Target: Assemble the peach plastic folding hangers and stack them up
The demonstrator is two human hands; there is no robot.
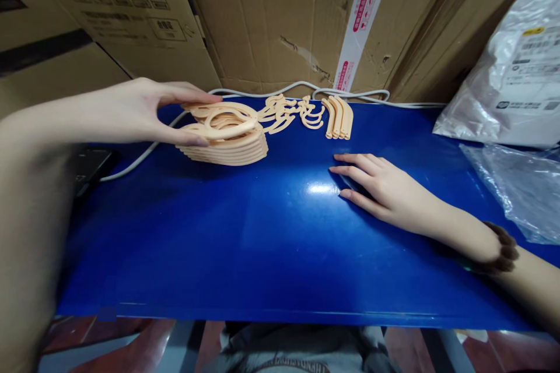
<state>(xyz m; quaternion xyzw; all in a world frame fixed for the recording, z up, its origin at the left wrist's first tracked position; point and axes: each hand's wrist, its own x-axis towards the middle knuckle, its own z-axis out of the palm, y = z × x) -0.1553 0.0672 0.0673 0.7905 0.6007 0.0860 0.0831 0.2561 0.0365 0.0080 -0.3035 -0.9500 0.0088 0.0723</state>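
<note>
At the back left of the blue table, my left hand [170, 111] has its thumb and fingers closed around the near end of the top piece on a stack of curved beige plastic pieces [227, 151]. These are oval-looped and nested in layers. Whether the held piece is lifted off the stack I cannot tell. To the right of the stack lie loose thin curved beige pieces [280, 113], small beige hooks [311, 116] and a few thicker bent beige arms [339, 119] side by side. My right hand [376, 183] rests on the table with fingers spread, holding nothing, in front of the bent arms.
A white cable [262, 92] runs along the back edge and curls down to a black device [91, 166] at the left. Cardboard boxes [271, 23] stand behind the table [219, 245]. A white plastic package [503, 81] and a clear bag [516, 192] lie at the right.
</note>
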